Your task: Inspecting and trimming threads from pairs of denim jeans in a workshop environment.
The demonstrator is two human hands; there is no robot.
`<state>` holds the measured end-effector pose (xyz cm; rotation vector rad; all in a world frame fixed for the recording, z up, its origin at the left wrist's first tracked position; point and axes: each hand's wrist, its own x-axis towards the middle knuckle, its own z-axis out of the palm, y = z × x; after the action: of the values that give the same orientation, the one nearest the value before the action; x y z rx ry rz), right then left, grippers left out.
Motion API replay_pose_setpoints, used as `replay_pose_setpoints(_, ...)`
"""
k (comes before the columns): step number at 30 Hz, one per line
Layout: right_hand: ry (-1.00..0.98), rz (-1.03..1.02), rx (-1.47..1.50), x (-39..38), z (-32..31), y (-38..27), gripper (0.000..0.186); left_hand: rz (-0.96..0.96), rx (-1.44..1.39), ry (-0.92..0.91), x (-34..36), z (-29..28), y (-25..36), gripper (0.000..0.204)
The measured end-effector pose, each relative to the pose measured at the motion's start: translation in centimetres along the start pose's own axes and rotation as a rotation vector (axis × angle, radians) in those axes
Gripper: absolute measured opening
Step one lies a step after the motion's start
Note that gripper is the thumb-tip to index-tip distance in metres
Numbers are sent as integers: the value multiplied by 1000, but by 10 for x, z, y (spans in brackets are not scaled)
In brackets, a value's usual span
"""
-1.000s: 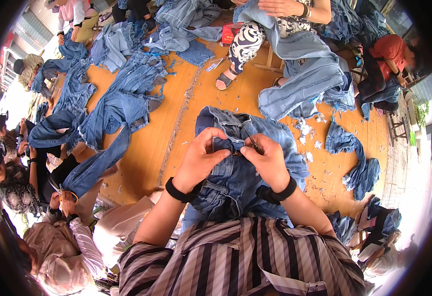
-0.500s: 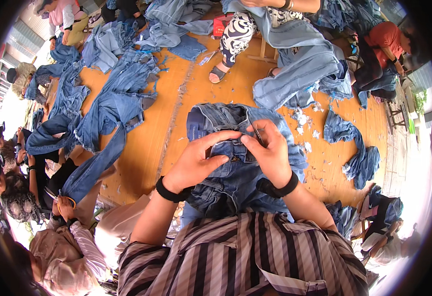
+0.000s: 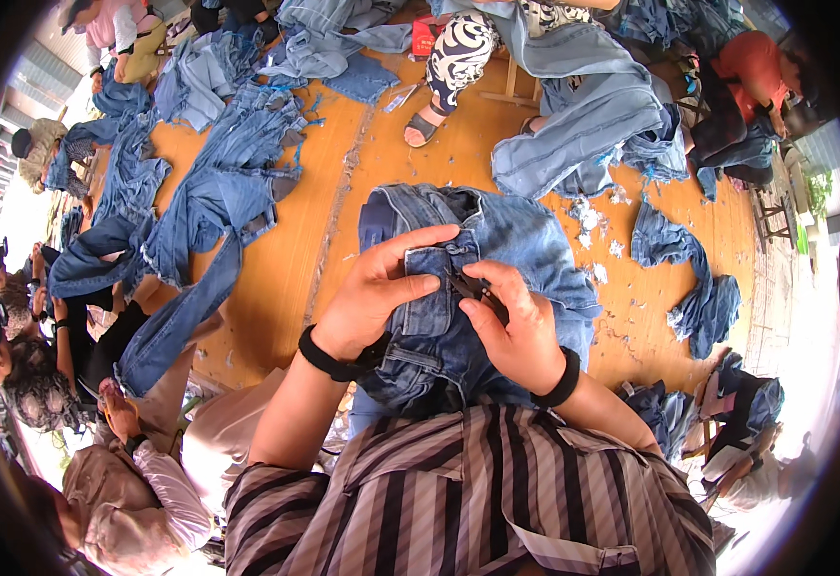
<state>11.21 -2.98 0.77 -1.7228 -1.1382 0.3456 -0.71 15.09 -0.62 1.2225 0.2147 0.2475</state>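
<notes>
The right hand (image 3: 516, 331) pinches a small dark tool (image 3: 468, 286) against the waistband of the jeans (image 3: 496, 240) on the person's lap, at six o'clock of the orange floor (image 3: 295, 259). The left hand (image 3: 381, 293) grips the denim just at nine o'clock of it, thumb pressing the cloth flat. This looks like thread trimming at the fly; the next cut needs the seam held taut. More jeans in a pile (image 3: 199, 192) lie toward ten o'clock.
</notes>
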Motion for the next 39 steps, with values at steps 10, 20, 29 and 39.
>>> replay_pose_setpoints(10,32,-102,-56,2,3,3,37,-66,-190,33,1,6,1,59)
replay_pose_setpoints(20,23,-54,9,7,6,5,31,-57,-199,59,3,6,-3,59)
replay_pose_setpoints(29,35,95,110,5,1,1,29,-75,-259,59,1,9,1,58)
replay_pose_setpoints(39,-5,-30,60,8,1,8,33,-70,-228,60,3,6,-3,59)
